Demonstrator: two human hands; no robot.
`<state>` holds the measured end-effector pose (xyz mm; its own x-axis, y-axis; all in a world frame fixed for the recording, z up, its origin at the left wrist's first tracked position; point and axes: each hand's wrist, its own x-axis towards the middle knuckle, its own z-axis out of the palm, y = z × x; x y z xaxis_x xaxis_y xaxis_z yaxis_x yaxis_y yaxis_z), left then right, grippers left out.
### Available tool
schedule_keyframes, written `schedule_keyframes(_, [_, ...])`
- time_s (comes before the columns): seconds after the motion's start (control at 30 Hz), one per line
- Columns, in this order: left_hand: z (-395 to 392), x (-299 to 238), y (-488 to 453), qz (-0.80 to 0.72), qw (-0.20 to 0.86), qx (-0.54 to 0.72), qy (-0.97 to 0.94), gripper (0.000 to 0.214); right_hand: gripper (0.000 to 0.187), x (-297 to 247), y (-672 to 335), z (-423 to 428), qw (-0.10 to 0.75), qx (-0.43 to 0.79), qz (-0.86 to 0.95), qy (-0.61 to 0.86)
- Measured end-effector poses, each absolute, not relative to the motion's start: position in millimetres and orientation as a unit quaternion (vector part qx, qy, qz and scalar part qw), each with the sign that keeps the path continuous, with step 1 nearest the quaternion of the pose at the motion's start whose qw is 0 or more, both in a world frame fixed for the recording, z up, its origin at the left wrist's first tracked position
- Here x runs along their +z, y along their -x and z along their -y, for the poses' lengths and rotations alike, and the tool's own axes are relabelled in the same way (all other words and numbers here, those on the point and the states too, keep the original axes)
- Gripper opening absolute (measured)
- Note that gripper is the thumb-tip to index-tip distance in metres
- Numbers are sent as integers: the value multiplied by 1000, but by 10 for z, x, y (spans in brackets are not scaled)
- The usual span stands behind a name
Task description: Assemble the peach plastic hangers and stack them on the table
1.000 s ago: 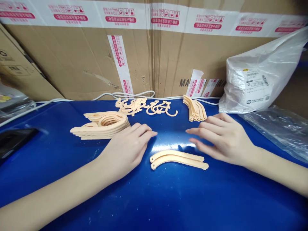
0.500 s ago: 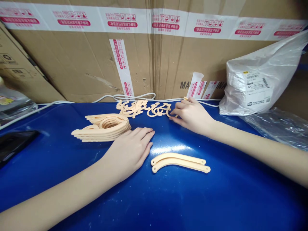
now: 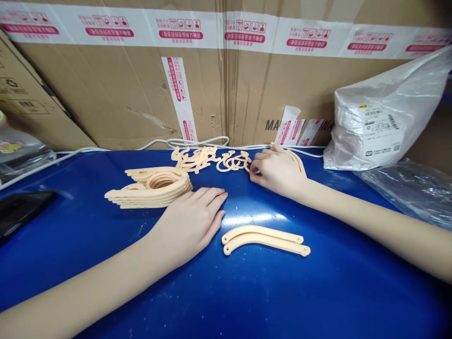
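The left hand [image 3: 192, 217] lies fingers extended, empty, by the left hanger stack [image 3: 151, 197], while the right hand [image 3: 278, 170] curls beside a far hook [image 3: 246, 166], whether pinching it I cannot tell.

Hooks [image 3: 205, 155] behind two strips [image 3: 264, 240]

There are two paired bars [image 3: 266, 241], one phone [image 3: 24, 212], one parcel [image 3: 379, 117]
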<state>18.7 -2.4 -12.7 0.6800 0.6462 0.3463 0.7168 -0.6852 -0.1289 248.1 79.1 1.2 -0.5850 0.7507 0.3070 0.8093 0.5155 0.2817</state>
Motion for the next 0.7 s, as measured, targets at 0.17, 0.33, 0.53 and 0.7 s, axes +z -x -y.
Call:
schedule_keyframes(0.17, [38,-121,-188,378,125,-131,908,39,21,49,-2487,-773,101,-191,865,454])
schedule_keyframes(0.33, [33,-142,-183,376,132,-129,908,40,18,136,-2409,-617,140,-151,871,447])
schedule_keyframes(0.53, [38,-155,-181,384,159,-129,900,41,18,123,-2261,-346,151,-76,902,398])
schedule_keyframes(0.7, [47,-153,-176,387,175,-133,895,42,17,91,-2206,-206,147,-51,909,386])
